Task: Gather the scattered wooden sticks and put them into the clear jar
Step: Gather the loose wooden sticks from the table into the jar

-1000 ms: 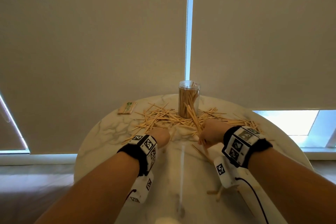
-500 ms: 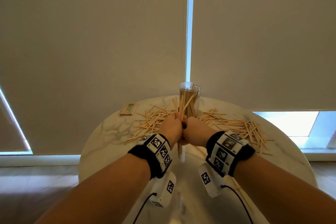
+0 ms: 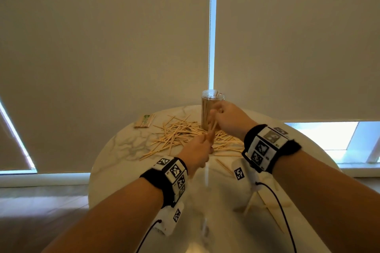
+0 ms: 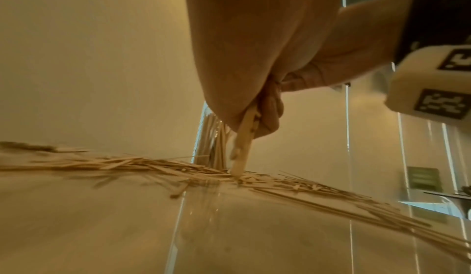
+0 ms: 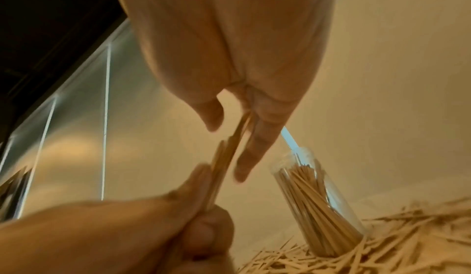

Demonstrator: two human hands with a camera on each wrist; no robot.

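A clear jar [image 3: 212, 107], nearly full of upright wooden sticks, stands at the back of the round marble table [image 3: 115, 160]. Loose sticks [image 3: 176, 135] lie scattered around its foot. A small bundle of sticks [image 3: 212, 127] stands tilted in front of the jar. My left hand [image 3: 205, 139] grips its lower part, and my right hand [image 3: 216, 113] pinches its upper end between thumb and fingers. In the left wrist view the bundle [image 4: 242, 147] rests its ends on the table beside the jar [image 4: 209, 137]. The right wrist view shows the bundle [image 5: 226, 157] between both hands, with the jar [image 5: 313, 203] to the right.
A flat packet with a green label [image 3: 145, 121] lies at the table's back left. A few sticks [image 3: 265, 203] lie near the front right edge. Roller blinds hang close behind the table, and the floor drops away on the left.
My hands came together from apart on the table. The right hand has since risen toward the jar with the top of the bundle, while the left keeps hold lower down.
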